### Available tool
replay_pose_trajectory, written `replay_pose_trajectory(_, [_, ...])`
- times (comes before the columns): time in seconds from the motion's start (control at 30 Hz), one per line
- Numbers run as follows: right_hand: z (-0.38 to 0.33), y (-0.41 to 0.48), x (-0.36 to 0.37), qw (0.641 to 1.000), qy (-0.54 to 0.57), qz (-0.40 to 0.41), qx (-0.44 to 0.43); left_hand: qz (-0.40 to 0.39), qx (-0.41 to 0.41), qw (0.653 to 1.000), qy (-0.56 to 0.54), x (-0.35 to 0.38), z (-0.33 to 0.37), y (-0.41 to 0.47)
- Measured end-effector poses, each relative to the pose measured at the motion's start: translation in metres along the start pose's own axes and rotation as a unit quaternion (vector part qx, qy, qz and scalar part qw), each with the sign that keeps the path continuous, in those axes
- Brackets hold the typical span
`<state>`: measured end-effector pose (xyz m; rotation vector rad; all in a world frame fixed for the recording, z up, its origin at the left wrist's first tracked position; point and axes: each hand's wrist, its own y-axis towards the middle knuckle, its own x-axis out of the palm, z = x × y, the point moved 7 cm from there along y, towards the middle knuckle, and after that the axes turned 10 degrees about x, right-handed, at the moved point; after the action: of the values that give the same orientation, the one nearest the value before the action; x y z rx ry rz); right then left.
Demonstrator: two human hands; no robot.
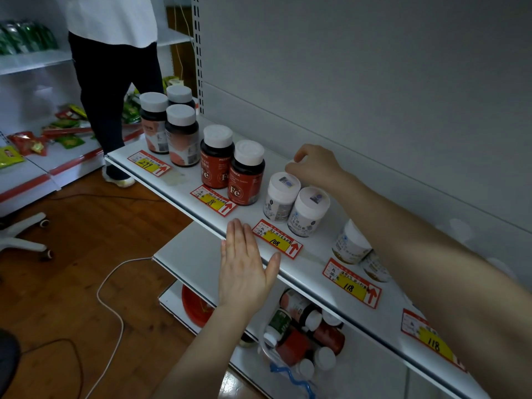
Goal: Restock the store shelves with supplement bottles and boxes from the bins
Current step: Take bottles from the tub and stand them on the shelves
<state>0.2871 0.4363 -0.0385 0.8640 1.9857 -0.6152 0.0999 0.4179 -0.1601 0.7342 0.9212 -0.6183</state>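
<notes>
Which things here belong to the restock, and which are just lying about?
Job: right hand gripping rear white bottle; front white bottles; Fe bottles; bottles on lower shelf.
Lying about: snack packets; white cable; chair base; red plate.

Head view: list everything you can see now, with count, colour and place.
shelf: one, white, centre
price tags: five, red-yellow, shelf front
pink-label bottles: three, dark, white caps, shelf's left end
Fe bottles: two, red, above tag 98
white bottles: two, above tag 108
rear white bottle: one, mostly hidden, behind those
beige-label bottles: two, white, above first tag 118
loose bottles: several, red, green, beneath shelf
other person: one, white top, upper left
cable: one, white, lower left
left hand: flat, at shelf edge
right hand: pinching rear white bottle's cap
</notes>
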Motion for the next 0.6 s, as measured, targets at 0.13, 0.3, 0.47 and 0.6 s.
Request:
replay_pose_trajectory(0.13, [0.005,-0.002,0.001,1.000,-0.008,-0.003,0.003,-0.004,-0.002,1.000,0.001,0.000,0.000,0.001])
replay_pose_trajectory(0.3, [0.014,-0.009,-0.008,0.999,-0.003,0.047,-0.010,-0.013,-0.002,1.000,0.007,-0.001,0.000,0.001])
replay_pose_trajectory(0.47, [0.028,-0.027,-0.022,0.996,-0.011,0.082,-0.045,-0.048,0.001,0.998,0.027,-0.005,0.003,0.002])
replay_pose_trajectory(0.6, [0.035,-0.048,-0.038,0.992,-0.020,0.112,-0.055,-0.073,0.011,0.997,0.028,-0.018,0.010,-0.007])
